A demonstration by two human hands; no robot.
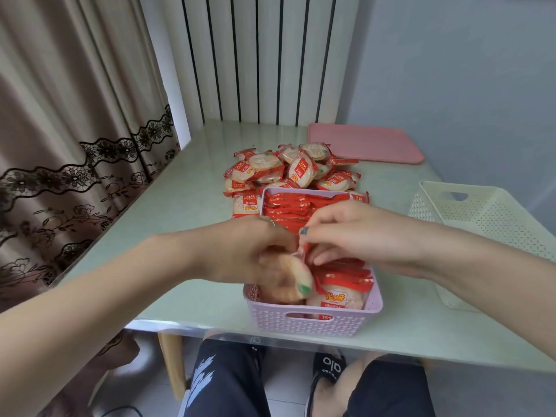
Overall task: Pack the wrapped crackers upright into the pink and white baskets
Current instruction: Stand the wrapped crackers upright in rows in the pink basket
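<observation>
Left hand (255, 254): fingers curled round one wrapped cracker (296, 276), held over the near left corner of the pink basket (313, 322); the packet is blurred, its lower end down inside the basket.

Right hand (352, 236): fingers bent, tips pinching the red top edges of the packed crackers (341, 281) just beside the left hand's packet. Thumb and forefinger close together; the exact packet pinched cannot be told.

Pink basket: directly under both hands, at the near edge of the table (168, 212). Filled with packets standing on edge in rows, red seams uppermost.

Loose crackers (288, 170): a heap beyond the hands, touching the far end of the pink basket.

White basket (481, 215): to the right of the right hand, tilted, apart from the pink one.

Pink lid (364, 142): flat on the table, beyond the heap, to the right.

Curtain (75, 115): far left of the left arm.
</observation>
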